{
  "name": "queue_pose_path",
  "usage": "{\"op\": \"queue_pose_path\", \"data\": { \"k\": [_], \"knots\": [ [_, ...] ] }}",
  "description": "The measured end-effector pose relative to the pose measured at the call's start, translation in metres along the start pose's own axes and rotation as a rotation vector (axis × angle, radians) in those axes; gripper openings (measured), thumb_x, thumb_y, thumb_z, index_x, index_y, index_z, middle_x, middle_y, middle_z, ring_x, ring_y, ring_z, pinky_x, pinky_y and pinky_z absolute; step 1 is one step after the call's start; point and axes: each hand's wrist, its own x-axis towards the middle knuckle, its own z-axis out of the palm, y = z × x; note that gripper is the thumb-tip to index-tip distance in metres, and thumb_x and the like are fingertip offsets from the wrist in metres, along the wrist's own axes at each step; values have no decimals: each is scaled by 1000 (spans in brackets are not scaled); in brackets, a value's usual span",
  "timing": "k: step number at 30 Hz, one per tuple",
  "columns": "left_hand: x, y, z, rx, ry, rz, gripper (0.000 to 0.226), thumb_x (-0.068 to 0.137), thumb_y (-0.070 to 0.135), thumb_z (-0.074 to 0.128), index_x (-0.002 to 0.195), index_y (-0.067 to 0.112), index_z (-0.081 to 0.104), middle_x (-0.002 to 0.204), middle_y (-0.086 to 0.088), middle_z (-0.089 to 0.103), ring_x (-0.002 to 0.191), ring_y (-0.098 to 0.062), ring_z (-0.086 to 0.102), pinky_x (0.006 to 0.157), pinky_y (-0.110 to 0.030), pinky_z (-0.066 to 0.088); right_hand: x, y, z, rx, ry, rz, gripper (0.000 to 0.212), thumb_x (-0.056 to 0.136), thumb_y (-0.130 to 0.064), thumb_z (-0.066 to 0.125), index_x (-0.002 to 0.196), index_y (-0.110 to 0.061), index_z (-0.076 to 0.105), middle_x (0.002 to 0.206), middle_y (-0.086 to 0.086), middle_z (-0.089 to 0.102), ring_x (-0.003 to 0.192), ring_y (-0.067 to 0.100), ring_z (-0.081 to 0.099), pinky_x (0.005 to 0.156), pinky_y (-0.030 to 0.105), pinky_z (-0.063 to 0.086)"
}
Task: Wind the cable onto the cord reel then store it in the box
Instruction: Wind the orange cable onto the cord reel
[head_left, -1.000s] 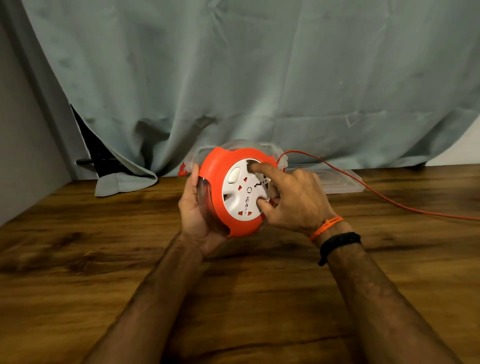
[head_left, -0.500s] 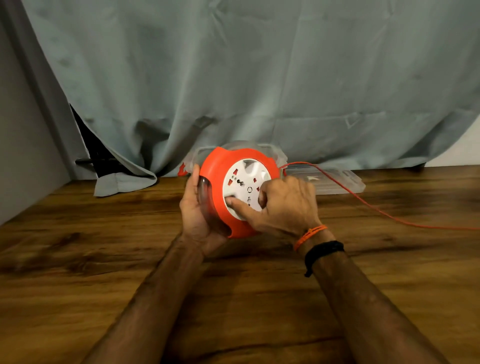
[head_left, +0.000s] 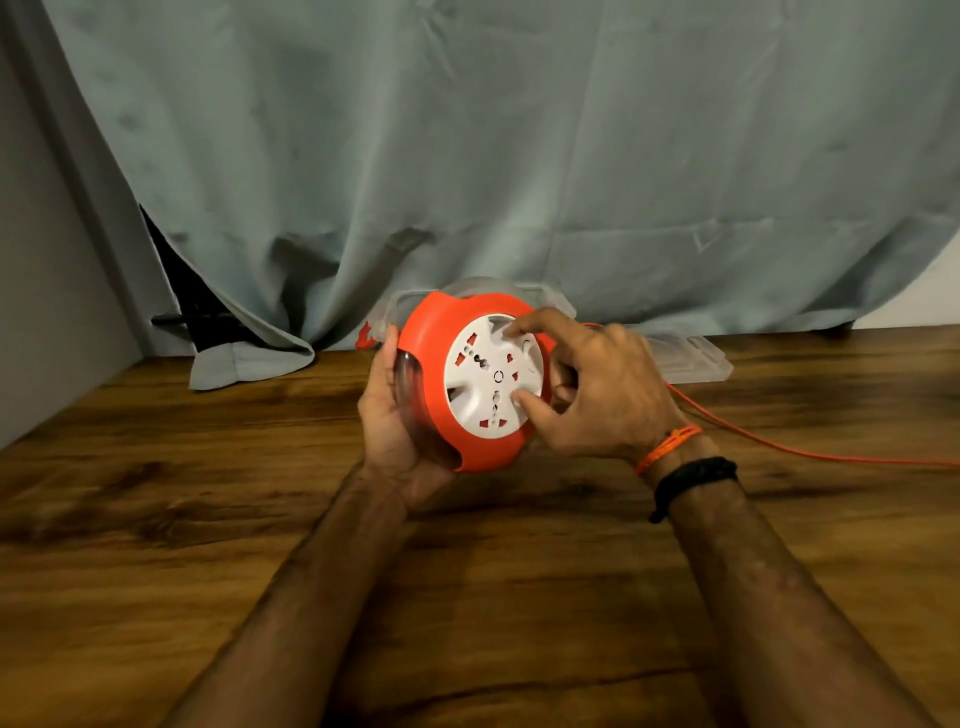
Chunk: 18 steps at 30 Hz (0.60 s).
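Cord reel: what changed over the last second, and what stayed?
The right hand went round the white dial, down to its lower left, then back up, winding. The left hand grips the cord reel as before; orange cable trails right.

Near table (head_left: 156, 597): bare wood on both sides of the 2 forearms; passage open. Centre: cord reel (head_left: 467, 384) held upright between left hand (head_left: 389, 415) and right hand (head_left: 602, 395), blocking the middle. Behind it: clear box (head_left: 550, 304) and lid (head_left: 685, 358) against the curtain (head_left: 519, 156). Right: orange cable (head_left: 779, 447) crosses the tabletop.
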Motion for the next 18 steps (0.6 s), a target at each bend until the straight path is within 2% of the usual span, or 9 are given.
{"op": "queue_pose_path", "data": {
  "k": [3, 8, 11, 13, 18],
  "knots": [
    [-1, 0, -3, -3, -16, -11, 86, 81, 74, 49, 144, 15, 54, 148, -21, 52, 137, -44, 47, 111, -67, 33, -1, -1, 0, -72, -67, -5, 62, 70, -33, 64, 131, -35, 52, 59, -7, 50, 71, 26, 60, 73, 39, 50],
    [-2, 0, -3, 43, -44, -50, 86, 75, 77, 54, 138, 20, 60, 144, -19, 56, 132, -45, 52, 104, -74, 34, 0, 3, 8, -140, -57, -15, 64, 72, -35, 62, 134, -37, 50, 70, 2, 66, 77, 30, 64, 76, 39, 51],
    [-2, 2, -4, 35, -26, -80, 91, 73, 79, 52, 144, 22, 53, 148, -20, 52, 137, -49, 43, 101, -78, 31, 0, 5, 11, -163, 17, -21, 63, 68, -40, 63, 131, -41, 53, 66, 0, 66, 74, 30, 64, 70, 36, 51],
    [-2, 2, -4, 36, -21, -73, 90, 74, 79, 50, 143, 22, 55, 147, -20, 53, 136, -48, 45, 101, -77, 34, -2, 7, 14, -185, 71, -5, 63, 64, -46, 65, 126, -42, 56, 65, 0, 66, 74, 30, 64, 70, 34, 47],
    [-1, 0, 2, 42, 48, 62, 80, 81, 70, 49, 135, 13, 63, 140, -21, 60, 130, -41, 56, 107, -61, 43, -8, 1, 27, -187, 124, 130, 67, 52, -74, 62, 101, -28, 65, 80, 5, 69, 82, 31, 64, 72, 33, 32]
  ]
}}
